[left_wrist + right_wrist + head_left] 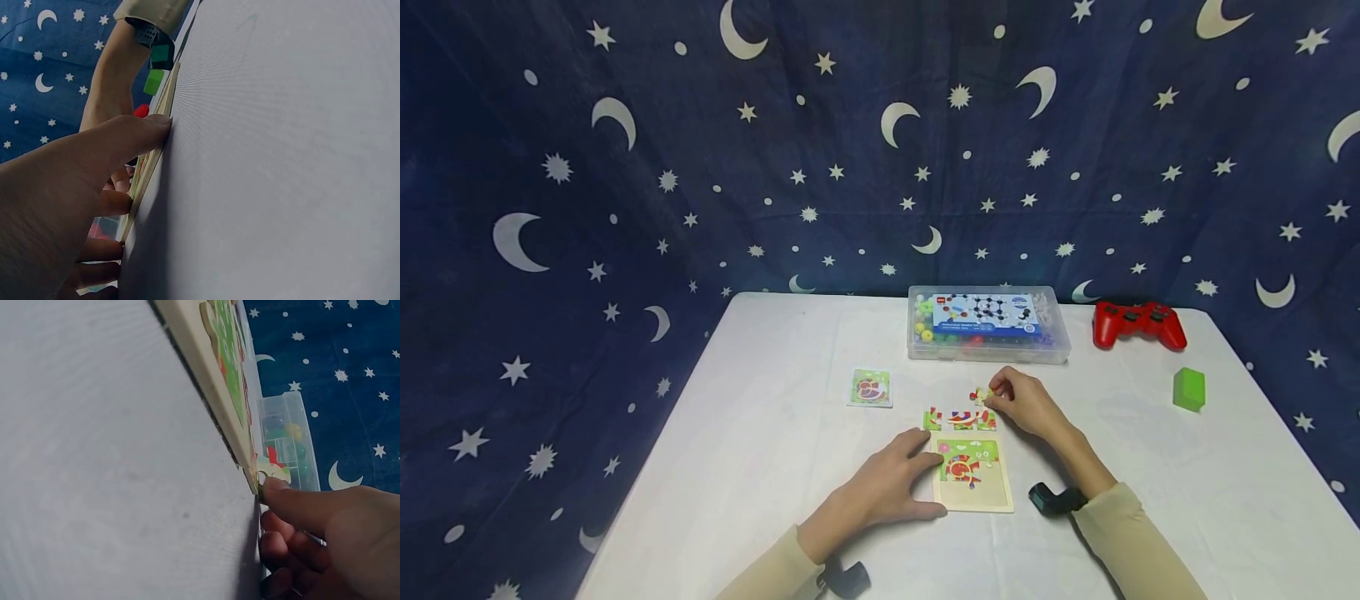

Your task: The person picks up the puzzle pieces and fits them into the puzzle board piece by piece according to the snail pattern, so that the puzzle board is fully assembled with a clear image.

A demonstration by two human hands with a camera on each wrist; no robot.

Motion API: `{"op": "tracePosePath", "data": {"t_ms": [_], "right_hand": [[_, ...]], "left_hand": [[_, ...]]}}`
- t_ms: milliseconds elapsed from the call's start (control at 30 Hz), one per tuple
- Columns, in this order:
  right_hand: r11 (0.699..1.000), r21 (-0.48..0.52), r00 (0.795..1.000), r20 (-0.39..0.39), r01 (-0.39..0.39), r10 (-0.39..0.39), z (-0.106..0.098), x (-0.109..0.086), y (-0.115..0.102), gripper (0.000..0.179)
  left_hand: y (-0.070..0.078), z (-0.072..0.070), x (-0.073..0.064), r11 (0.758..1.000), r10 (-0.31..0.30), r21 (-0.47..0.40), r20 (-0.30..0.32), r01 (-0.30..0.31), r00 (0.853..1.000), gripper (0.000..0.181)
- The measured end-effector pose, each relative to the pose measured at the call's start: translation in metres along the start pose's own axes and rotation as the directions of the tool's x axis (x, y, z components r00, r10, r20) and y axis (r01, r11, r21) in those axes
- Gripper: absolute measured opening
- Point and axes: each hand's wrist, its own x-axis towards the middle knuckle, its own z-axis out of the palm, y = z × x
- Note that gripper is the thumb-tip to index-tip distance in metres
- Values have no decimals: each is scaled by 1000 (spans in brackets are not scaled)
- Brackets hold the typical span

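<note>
A wooden jigsaw tray (992,497) lies near the front of the white table, its upper left partly filled with joined pieces (964,467) in green and red. My left hand (887,477) rests at the tray's left edge, fingers spread and fairly straight, with the thumb at its lower left corner. Behind the tray's far edge lies a row of loose puzzle pieces (962,420). Over the right end of that row, my right hand (1028,403) pinches a puzzle piece (272,467) between thumb and fingers; it shows pale, red and green parts.
A small picture card (871,388) with a similar green scene lies left of the loose pieces. At the back stands a clear plastic box (988,350) of coloured beads. To the right are a red game controller (1138,323) and a green block (1189,389).
</note>
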Motion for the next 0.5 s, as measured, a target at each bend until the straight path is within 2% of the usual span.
{"op": "tracePosePath", "data": {"t_ms": [267,500], "right_hand": [[999,46,998,-58,6,-4,-1,-3,1,18],[998,52,998,-53,-19,22,-5,-11,-6,15]], "left_hand": [[0,1,0,1000,9,3,-12,-9,1000,71],[0,0,0,1000,-6,-4,4,6,1000,71]]}}
